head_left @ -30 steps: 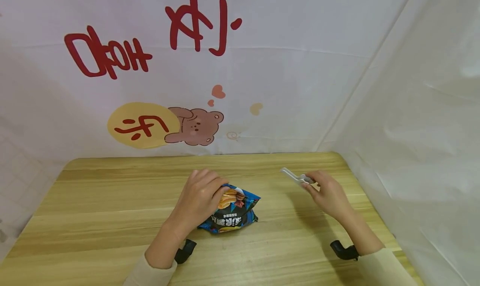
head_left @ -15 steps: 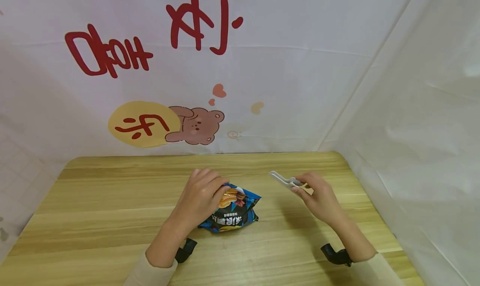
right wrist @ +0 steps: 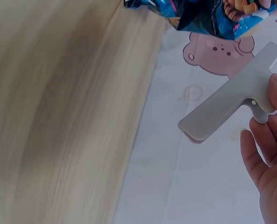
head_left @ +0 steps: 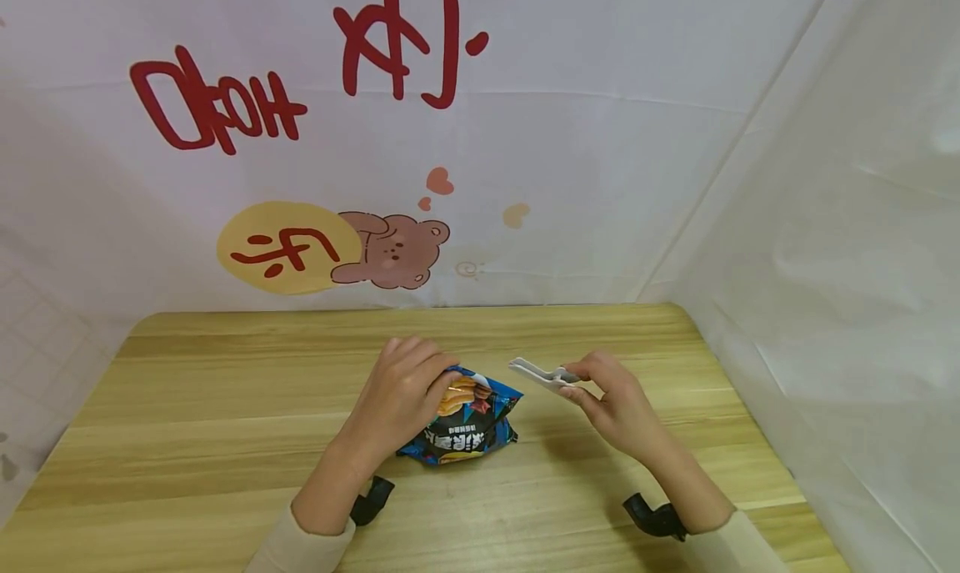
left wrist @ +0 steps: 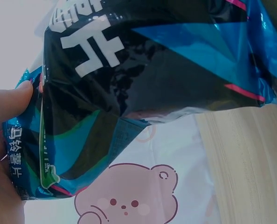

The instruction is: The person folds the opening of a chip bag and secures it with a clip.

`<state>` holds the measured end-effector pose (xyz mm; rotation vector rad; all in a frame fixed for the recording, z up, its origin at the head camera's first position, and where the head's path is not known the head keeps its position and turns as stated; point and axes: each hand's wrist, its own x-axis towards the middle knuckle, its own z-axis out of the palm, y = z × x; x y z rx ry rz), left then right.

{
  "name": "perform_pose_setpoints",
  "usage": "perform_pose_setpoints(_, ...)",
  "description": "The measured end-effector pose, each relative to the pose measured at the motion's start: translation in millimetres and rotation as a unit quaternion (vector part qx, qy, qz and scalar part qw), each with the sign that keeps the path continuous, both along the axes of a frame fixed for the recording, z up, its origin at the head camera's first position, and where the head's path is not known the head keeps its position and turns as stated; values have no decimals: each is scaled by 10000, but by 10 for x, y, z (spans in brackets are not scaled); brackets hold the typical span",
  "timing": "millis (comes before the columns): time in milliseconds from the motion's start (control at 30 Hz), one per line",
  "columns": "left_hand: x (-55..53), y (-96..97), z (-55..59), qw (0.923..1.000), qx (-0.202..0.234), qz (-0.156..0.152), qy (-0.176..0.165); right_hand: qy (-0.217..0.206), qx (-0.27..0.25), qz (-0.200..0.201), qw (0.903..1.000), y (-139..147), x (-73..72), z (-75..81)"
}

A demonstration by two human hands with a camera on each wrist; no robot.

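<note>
A blue and black bag of potato chips [head_left: 467, 427] sits on the table, propped up by my left hand [head_left: 401, 398], which grips its upper left edge. In the left wrist view the thumb [left wrist: 17, 100] presses on the folded end of the chip bag [left wrist: 152, 65]. To the right of the bag, my right hand [head_left: 618, 406] pinches a pale grey bag clip [head_left: 542, 374] by its handles above the table. The clip's long bar points left, close to the bag's top right corner but apart from it. The right wrist view shows the clip [right wrist: 231, 95] between thumb and fingers.
The wooden table [head_left: 225, 406] has a white printed backdrop [head_left: 585, 139] behind it and a white sheet [head_left: 832, 248] along its right side. Black curved wrist mounts [head_left: 654, 516] stick out beneath both forearms.
My right hand has moved left with the bag clip, bringing it from well right of the chip bag to near its top right corner. The left hand and the bag stay put.
</note>
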<state>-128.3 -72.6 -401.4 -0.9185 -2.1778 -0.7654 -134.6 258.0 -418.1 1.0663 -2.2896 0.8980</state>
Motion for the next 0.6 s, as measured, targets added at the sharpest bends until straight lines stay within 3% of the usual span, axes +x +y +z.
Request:
perform_pose_setpoints(167, -6, 8, 11, 10000, 7, -1, -5, -50, -193, 261, 9995, -67, 3, 2)
perform_pose_setpoints(600, -9, 8, 11, 10000, -15, 31, -32, -57, -236, 468, 9986, -278, -34, -20)
